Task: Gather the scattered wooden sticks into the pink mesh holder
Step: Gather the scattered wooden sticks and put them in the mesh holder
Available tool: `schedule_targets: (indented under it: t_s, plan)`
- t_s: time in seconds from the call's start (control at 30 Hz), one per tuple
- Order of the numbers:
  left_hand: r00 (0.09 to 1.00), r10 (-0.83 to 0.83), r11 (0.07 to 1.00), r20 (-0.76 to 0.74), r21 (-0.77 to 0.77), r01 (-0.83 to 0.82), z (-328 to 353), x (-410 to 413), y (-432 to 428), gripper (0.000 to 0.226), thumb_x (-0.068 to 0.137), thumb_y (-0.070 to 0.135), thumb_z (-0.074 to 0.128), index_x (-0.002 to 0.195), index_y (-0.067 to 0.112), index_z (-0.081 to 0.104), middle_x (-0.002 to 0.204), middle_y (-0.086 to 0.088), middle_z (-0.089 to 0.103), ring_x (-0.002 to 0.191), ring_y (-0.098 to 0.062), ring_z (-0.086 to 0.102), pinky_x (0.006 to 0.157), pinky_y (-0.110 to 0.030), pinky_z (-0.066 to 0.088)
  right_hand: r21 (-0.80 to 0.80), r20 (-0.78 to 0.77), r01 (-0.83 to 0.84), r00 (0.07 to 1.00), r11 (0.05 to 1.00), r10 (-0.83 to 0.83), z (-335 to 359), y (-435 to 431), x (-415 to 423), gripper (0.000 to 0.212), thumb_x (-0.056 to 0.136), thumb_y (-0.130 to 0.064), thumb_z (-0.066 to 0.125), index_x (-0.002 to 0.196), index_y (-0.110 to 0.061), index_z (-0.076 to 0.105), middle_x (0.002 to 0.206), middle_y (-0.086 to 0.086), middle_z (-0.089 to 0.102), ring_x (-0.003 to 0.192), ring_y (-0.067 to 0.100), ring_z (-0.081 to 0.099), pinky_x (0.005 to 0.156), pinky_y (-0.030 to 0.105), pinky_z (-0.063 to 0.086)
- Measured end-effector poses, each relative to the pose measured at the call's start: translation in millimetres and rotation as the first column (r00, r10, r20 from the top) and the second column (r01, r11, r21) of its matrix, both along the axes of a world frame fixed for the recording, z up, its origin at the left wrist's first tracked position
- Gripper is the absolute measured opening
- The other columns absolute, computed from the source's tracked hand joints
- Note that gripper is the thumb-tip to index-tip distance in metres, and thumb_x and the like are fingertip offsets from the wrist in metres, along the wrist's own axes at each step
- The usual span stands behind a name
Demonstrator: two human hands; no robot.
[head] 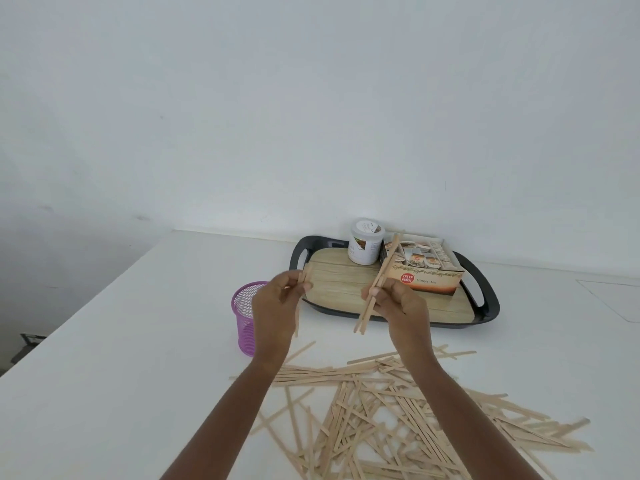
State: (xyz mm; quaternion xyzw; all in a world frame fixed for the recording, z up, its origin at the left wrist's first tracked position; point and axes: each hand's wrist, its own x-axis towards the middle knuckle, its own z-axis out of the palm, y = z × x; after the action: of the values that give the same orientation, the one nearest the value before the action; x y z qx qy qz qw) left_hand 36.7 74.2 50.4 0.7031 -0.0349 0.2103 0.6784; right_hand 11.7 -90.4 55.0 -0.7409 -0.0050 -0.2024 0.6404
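Both hands raised over white table. Left hand pinches a near-upright stick beside pink mesh holder. Right hand grips a tilted bundle of sticks. Loose sticks scattered below. Behind: black tray, white jar, tea box.

Light: I see it bright, soft and even.
Shadows: faint, under the wooden sticks.
Left side: the wall looks darker.
Sharpness: a little soft overall.
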Motion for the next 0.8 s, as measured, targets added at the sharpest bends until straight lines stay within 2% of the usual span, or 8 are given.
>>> schedule_targets:
  t_s: [0.1,0.17,0.27,0.37,0.47,0.6,0.7,0.8]
  plan:
    - [0.998,-0.038,0.986,0.051,-0.162,0.046,15.6,2.7,8.4,0.015,0.082,-0.007,0.060,0.090,0.003,0.067,0.069,0.006,0.071,0.065,0.007,0.066,0.065,-0.003,0.049,0.082,0.024,-0.029,0.999,0.996,0.027,7.9,18.5,7.1,0.027,0.089,0.000,0.049,0.079,-0.021,0.063,0.078,0.001,0.067,0.084,0.022,0.063,0.091,0.048,0.051]
    - [0.995,-0.036,0.973,0.096,-0.223,0.057,25.5,4.6,15.3,0.023,0.082,-0.009,0.058,0.083,0.013,0.066,0.062,0.014,0.072,0.068,0.005,0.067,0.067,-0.006,0.051,0.143,0.052,-0.048,0.998,0.989,0.041,14.4,33.7,12.7,0.026,0.089,0.001,0.049,0.078,-0.019,0.062,0.077,0.002,0.067,0.084,0.021,0.062,0.091,0.045,0.051]
    - [0.986,0.014,0.969,0.166,-0.245,0.027,37.0,9.2,27.0,0.027,0.082,-0.008,0.059,0.080,0.019,0.065,0.065,0.018,0.072,0.071,0.003,0.068,0.075,-0.011,0.054,0.197,0.110,-0.075,0.992,0.977,0.055,22.6,57.2,22.6,0.027,0.089,0.000,0.049,0.078,-0.021,0.062,0.078,0.003,0.067,0.084,0.021,0.062,0.090,0.043,0.051]
    - [0.977,0.077,0.975,0.199,-0.219,-0.032,40.8,15.0,36.9,0.028,0.082,-0.005,0.060,0.079,0.022,0.064,0.067,0.019,0.072,0.073,0.005,0.068,0.075,-0.009,0.052,0.228,0.146,-0.104,0.987,0.968,0.071,25.9,80.7,34.7,0.024,0.090,-0.001,0.049,0.083,-0.021,0.061,0.080,0.002,0.067,0.084,0.021,0.064,0.089,0.040,0.051]
    - [0.977,0.113,0.983,0.179,-0.161,-0.084,33.2,21.8,42.9,0.021,0.082,-0.005,0.060,0.084,0.015,0.065,0.078,0.012,0.069,0.072,0.009,0.066,0.070,-0.004,0.049,0.236,0.147,-0.093,0.987,0.967,0.059,21.4,101.8,48.5,0.021,0.090,0.000,0.049,0.085,-0.017,0.061,0.080,0.002,0.067,0.083,0.020,0.064,0.087,0.035,0.051]
    - [0.987,0.148,0.985,0.067,-0.102,-0.141,8.4,29.7,46.3,0.016,0.084,-0.003,0.060,0.089,0.012,0.064,0.083,0.001,0.067,0.078,-0.013,0.066,0.071,-0.012,0.050,0.223,0.052,-0.063,0.997,0.973,0.053,1.4,122.7,62.4,0.014,0.089,-0.003,0.051,0.093,-0.011,0.062,0.086,0.007,0.069,0.085,0.017,0.065,0.083,0.025,0.050]
    - [0.984,0.177,0.983,-0.007,-0.053,-0.178,-11.7,33.9,47.2,0.013,0.085,-0.001,0.060,0.088,0.012,0.063,0.082,-0.001,0.067,0.079,-0.018,0.064,0.066,-0.005,0.047,0.140,-0.035,-0.041,0.998,0.989,0.047,-20.1,130.8,67.4,0.013,0.089,-0.007,0.053,0.097,-0.009,0.064,0.093,0.006,0.069,0.092,0.019,0.064,0.082,0.022,0.048]
    - [0.983,0.179,0.983,-0.045,0.041,-0.177,-25.7,36.3,48.0,0.014,0.087,-0.002,0.056,0.089,0.010,0.062,0.082,-0.003,0.067,0.077,-0.016,0.064,0.064,-0.003,0.046,0.013,-0.095,-0.026,0.995,1.000,0.027,-37.7,132.9,68.5,0.014,0.089,-0.011,0.054,0.098,-0.008,0.064,0.091,0.000,0.065,0.096,0.021,0.061,0.073,0.014,0.043]
